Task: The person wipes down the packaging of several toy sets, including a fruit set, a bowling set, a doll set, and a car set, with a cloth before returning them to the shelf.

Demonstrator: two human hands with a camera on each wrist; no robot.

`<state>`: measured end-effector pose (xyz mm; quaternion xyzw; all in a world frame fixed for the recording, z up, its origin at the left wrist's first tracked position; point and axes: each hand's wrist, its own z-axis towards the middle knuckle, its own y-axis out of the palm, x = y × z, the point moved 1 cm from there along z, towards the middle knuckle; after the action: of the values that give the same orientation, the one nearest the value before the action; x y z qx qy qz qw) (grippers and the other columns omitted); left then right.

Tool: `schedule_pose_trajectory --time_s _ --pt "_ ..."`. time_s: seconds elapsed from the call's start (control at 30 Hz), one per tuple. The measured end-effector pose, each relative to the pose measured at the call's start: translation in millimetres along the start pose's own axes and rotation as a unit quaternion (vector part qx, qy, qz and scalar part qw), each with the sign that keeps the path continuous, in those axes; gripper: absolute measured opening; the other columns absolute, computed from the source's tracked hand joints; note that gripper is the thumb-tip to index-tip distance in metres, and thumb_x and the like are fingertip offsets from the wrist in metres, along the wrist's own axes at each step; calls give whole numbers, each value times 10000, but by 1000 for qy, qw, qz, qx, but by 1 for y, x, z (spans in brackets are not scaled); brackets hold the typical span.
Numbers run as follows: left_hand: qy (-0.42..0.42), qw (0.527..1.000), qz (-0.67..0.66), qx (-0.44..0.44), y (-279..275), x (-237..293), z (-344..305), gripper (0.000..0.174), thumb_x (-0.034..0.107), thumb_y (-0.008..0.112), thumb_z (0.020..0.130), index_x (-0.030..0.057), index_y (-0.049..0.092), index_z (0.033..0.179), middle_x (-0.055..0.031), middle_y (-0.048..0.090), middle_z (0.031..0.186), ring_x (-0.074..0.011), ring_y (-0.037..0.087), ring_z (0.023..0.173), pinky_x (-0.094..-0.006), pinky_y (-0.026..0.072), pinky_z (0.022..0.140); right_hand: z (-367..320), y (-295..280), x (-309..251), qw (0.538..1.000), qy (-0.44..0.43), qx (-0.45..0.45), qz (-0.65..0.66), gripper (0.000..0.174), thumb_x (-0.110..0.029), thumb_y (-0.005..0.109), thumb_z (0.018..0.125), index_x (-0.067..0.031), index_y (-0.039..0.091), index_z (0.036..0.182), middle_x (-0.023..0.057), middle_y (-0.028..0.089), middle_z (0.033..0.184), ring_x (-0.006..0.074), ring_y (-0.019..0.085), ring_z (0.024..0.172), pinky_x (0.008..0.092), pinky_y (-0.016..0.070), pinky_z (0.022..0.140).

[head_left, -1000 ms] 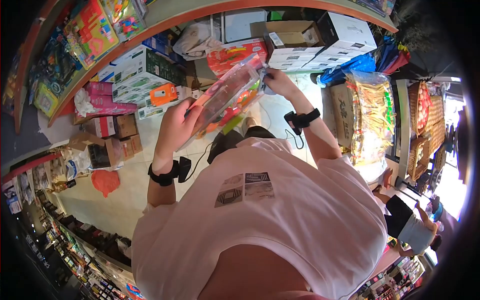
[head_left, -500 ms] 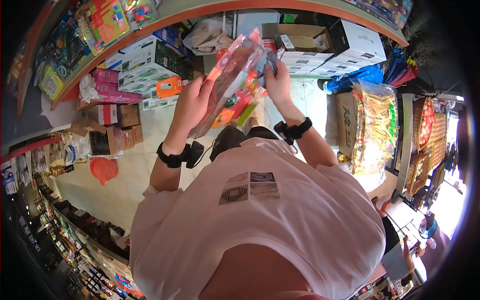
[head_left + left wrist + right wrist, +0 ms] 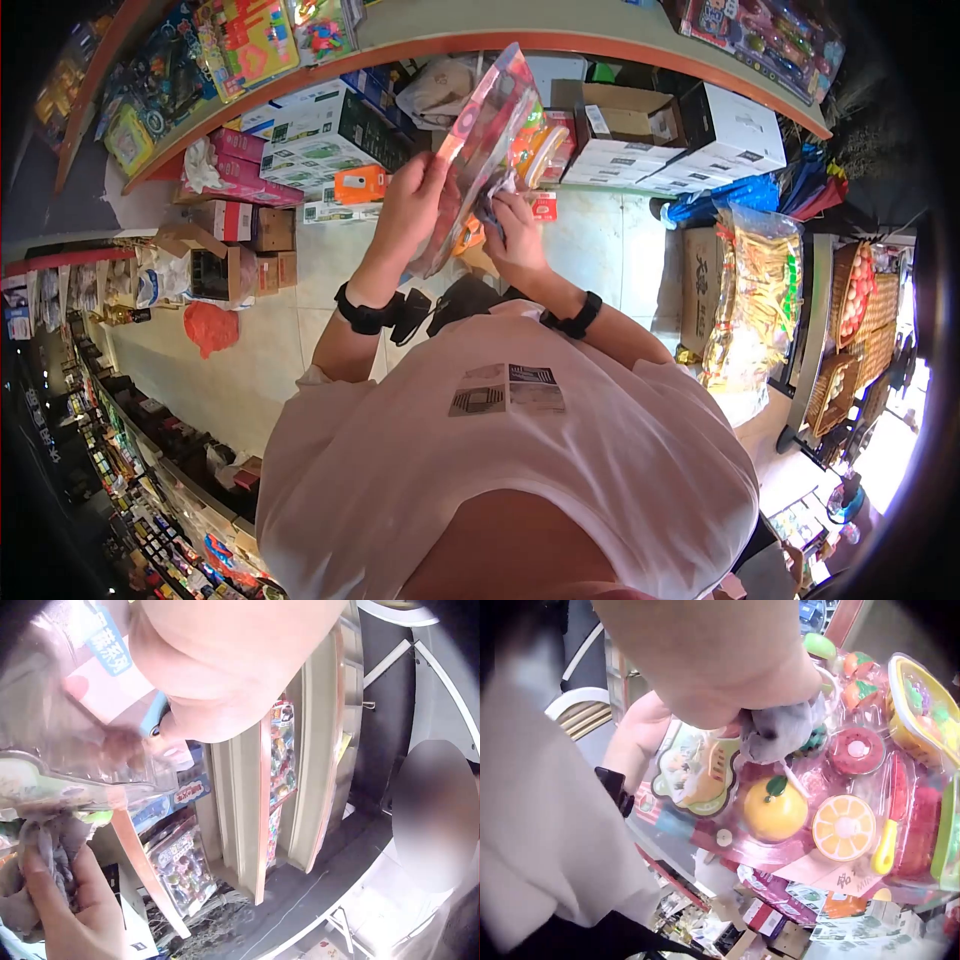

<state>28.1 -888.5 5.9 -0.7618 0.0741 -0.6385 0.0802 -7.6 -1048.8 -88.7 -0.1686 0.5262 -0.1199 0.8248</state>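
Note:
My left hand grips one long edge of a toy fruit set in a clear plastic blister pack, which is held up tilted in front of my body. On its front, my right hand holds a crumpled grey cloth pressed to the plastic. The right wrist view shows a toy orange, an orange half, a red and yellow toy knife and a yellow basket under the plastic. Fingers and thumb are bunched around the cloth in the left wrist view.
A shelf with an orange-red edge curves ahead, carrying packaged toys. Below it stand white cartons and an open box. To the right are a bag of yellow goods and wicker baskets; a red bag lies left.
The pack has been turned steeper, its front facing further right. My right hand has moved the cloth from the pack's far part down towards my body. The left hand keeps its grip.

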Motion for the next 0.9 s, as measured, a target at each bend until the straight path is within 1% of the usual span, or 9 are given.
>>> schedule_pose_trajectory --time_s 0.13,0.27,0.3,0.4,0.47,0.6,0.67,0.77,0.9 --pt "-13 1000 -18 13 -7 -5 1 266 257 454 993 36 595 952 14 577 755 -42 502 645 -203 401 597 -14 10 3 994 -58 -76 54 253 0 596 752 27 600 1004 186 548 1092 373 544 979 402 459 853" --pt "9 999 -45 30 -17 -9 1 287 253 446 994 12 596 949 -7 590 774 -59 519 660 -213 413 605 -20 4 13 962 -32 -235 136 249 3 582 766 -17 616 1012 171 569 1046 357 564 982 395 470 844" --pt "33 999 -15 39 -18 -3 -3 299 257 437 994 8 592 939 -17 589 746 -73 527 635 -220 416 590 -10 -12 11 944 53 -302 119 300 15 543 771 -25 606 1062 133 596 1008 279 593 946 358 472 843" --pt "66 996 51 35 -25 3 -9 307 257 426 994 0 584 933 -29 588 718 -87 535 612 -239 426 570 17 -55 21 866 321 -350 155 336 -12 494 775 6 583 1099 119 623 946 225 619 927 327 484 804" --pt "65 995 78 23 -29 11 -12 310 256 424 996 -2 582 930 -30 586 720 -85 534 614 -247 430 567 19 -71 64 923 271 -143 232 384 -8 475 778 8 567 1150 91 632 938 162 600 914 289 477 802" --pt "181 948 263 8 -36 23 -13 238 203 464 962 5 552 865 -118 595 662 -258 586 601 -321 433 556 52 -123 98 972 190 -22 135 482 -102 678 745 18 497 1175 120 602 996 171 578 890 301 474 799" --pt "189 939 283 -56 -37 32 -15 212 180 468 952 -4 546 881 -156 563 678 -316 553 624 -348 413 569 71 -140 61 996 60 -11 -60 521 -155 730 750 16 497 1184 127 608 958 210 594 861 308 476 773" --pt "208 919 309 -132 -37 43 -12 189 163 478 938 -5 543 881 -174 559 693 -362 545 653 -370 407 577 85 -146 32 993 -21 -112 40 483 -165 745 756 26 528 1142 134 612 898 248 590 801 315 470 740" --pt "182 901 336 -206 -48 38 3 179 161 487 932 -1 549 885 -164 573 706 -343 565 661 -369 412 583 80 -142 45 980 -10 -197 34 275 -121 692 802 17 604 1024 138 602 830 260 568 738 316 462 697"
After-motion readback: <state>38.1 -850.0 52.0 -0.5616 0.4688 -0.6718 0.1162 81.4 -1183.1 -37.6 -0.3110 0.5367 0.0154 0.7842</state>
